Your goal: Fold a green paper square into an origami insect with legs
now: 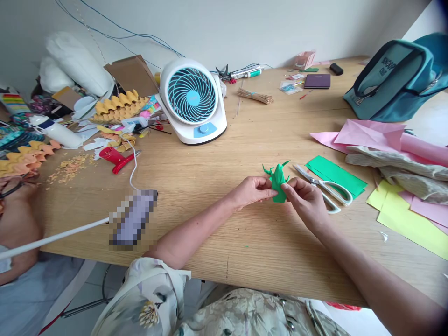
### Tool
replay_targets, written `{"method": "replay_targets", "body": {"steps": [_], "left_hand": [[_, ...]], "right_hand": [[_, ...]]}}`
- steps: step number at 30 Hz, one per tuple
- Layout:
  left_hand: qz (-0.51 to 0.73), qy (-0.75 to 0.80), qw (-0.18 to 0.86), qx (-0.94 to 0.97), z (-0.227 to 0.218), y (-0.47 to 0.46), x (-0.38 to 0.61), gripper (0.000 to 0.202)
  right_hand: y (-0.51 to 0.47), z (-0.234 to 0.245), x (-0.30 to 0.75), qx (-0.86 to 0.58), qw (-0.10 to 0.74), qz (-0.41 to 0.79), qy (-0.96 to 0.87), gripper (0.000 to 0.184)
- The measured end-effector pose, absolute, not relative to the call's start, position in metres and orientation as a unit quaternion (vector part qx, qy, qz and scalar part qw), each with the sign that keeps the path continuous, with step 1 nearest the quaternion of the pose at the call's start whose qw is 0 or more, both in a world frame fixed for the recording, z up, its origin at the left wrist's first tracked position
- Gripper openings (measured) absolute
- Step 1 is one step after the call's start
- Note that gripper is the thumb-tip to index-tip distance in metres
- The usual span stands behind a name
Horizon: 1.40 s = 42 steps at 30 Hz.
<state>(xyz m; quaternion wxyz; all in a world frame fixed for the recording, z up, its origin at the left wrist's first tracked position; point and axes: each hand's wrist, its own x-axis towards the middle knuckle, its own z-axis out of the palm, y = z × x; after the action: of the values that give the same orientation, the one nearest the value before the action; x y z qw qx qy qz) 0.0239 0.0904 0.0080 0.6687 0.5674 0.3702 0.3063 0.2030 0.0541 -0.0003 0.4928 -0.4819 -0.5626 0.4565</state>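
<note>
A small folded green paper figure with pointed tips stands just above the wooden table, near its middle. My left hand pinches its lower left side with thumb and fingers. My right hand pinches its lower right side. Both hands rest low over the tabletop, fingertips almost touching each other around the paper.
White-handled scissors lie right of my hands beside a green sheet. Yellow and pink paper and a teal bag fill the right. A white fan stands behind; craft clutter and another person's arm are at left.
</note>
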Motion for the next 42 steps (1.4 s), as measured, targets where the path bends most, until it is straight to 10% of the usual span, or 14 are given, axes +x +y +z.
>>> {"method": "replay_targets", "body": {"steps": [42], "left_hand": [[0.310,0.396,0.656,0.563,0.028,0.085,0.018,0.036]], "right_hand": [[0.048,0.001,0.201,-0.389,0.520,0.363,-0.668,0.006]]}}
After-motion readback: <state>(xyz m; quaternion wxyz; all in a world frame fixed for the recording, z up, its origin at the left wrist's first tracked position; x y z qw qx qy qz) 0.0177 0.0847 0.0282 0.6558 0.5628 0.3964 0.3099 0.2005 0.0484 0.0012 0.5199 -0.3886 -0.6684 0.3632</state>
